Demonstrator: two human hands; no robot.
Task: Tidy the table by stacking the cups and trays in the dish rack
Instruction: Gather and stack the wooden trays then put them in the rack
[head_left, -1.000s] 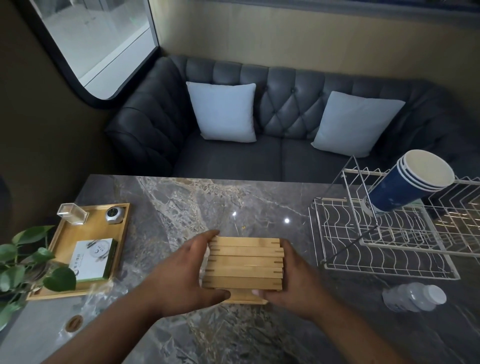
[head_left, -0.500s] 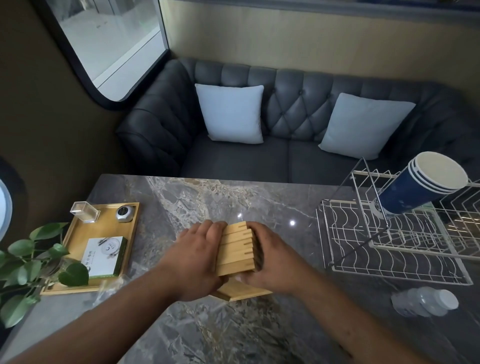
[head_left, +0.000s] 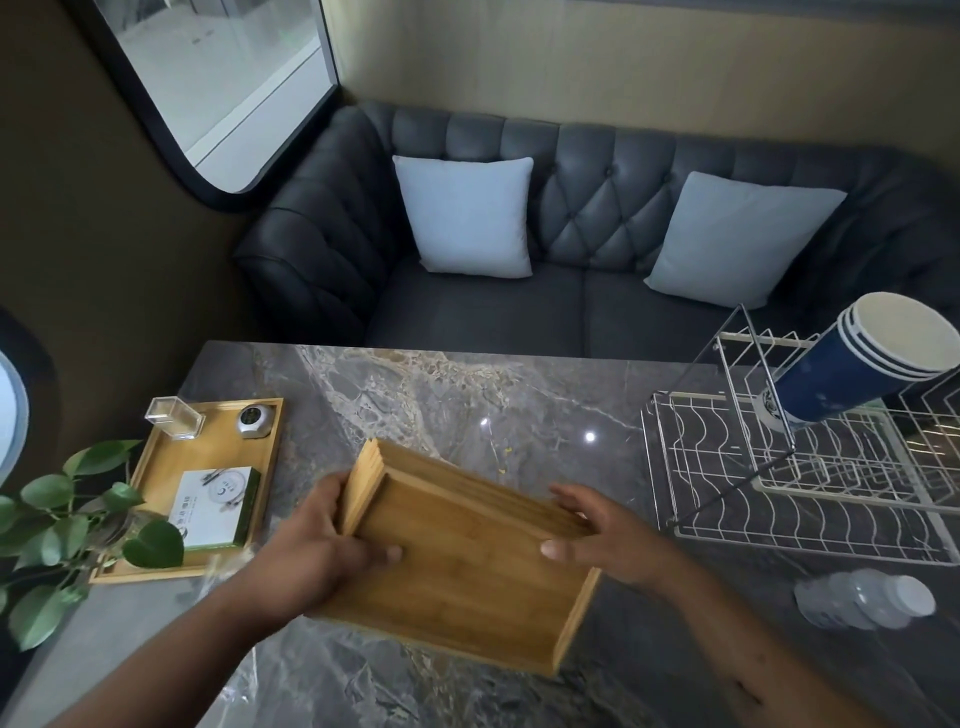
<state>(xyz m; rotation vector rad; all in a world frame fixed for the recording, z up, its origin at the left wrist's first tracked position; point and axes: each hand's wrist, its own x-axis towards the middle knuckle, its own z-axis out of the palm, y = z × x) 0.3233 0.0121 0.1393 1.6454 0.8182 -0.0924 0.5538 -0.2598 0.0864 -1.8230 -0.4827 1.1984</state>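
Observation:
A nested stack of wooden trays (head_left: 467, 577) is held over the marble table (head_left: 467, 395) near its front middle, open side tilted toward me. My left hand (head_left: 322, 551) grips the stack's left end, thumb inside the top tray. My right hand (head_left: 597, 535) holds the far right rim. A white wire dish rack (head_left: 779, 493) stands at the right. A stack of blue paper cups (head_left: 862, 364) lies tilted on the rack's upper tier.
Another wooden tray (head_left: 156, 566) at the left holds a clear box, a small round gadget and a green-edged box. A leafy plant (head_left: 67, 530) sits at the left edge. A plastic bottle (head_left: 867, 597) lies front right. A dark sofa runs behind the table.
The tray stack was gripped on edge between both hands; it has turned so that its open inside faces me, and it sits lower and nearer to me.

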